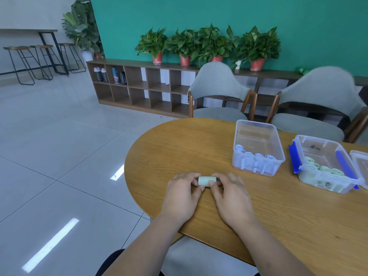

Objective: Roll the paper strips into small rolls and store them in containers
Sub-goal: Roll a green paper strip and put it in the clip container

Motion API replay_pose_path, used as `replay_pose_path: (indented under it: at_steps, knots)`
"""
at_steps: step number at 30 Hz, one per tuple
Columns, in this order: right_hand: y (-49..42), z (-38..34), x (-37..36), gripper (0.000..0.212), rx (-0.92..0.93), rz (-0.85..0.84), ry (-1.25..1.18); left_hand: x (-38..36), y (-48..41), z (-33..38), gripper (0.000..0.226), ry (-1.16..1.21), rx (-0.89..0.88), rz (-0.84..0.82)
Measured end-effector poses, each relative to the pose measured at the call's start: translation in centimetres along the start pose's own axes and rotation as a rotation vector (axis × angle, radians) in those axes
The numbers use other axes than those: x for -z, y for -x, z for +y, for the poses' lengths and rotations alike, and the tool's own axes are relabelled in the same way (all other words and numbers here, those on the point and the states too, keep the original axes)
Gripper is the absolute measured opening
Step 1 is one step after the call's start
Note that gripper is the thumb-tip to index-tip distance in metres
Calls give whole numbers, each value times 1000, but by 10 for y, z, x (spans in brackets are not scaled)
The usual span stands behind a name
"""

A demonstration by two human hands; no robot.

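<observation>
A pale green paper roll [206,180] lies on the wooden table [278,206] near its rounded front end. My left hand [182,196] pinches the roll's left end and my right hand [231,196] pinches its right end, fingers curled around it. To the right stands a clear plastic container [257,146] holding several pale blue rolls [256,155]. Further right is a second clear container [326,164] with blue clips, holding several pale green rolls [326,169].
A clear lid [361,166] lies at the right edge of the view. Two grey chairs [217,92] stand behind the table. A low wooden shelf [143,86] with potted plants runs along the green wall. Tiled floor lies to the left.
</observation>
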State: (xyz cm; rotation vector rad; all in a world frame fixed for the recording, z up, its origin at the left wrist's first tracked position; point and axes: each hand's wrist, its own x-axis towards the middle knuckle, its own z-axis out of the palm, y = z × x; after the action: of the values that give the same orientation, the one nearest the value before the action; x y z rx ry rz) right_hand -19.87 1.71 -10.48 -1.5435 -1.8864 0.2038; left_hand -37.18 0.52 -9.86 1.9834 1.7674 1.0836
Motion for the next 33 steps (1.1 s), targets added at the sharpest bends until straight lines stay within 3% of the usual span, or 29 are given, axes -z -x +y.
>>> replay_pose_path:
  at_steps: [7,12,15,19,22,28,33]
  knots:
    - [2,0,7,43,67,-42,-118,0,-1,1,30,-61,-29,-12]
    - [4,-6,12,36,37,27,-251,1,1,7,38,-194,-92,-77]
    - [5,-7,11,33,96,40,-179,2,2,8,36,-110,-96,-63]
    - [6,-11,9,34,146,51,-59,7,4,11,51,62,-91,-34]
    - [6,-11,11,37,127,48,-95,9,6,13,42,58,-107,-25]
    - [8,-11,10,17,109,78,-85,9,8,14,28,31,-121,-20]
    - [7,-13,9,19,51,111,-28,5,5,12,23,19,-112,-3]
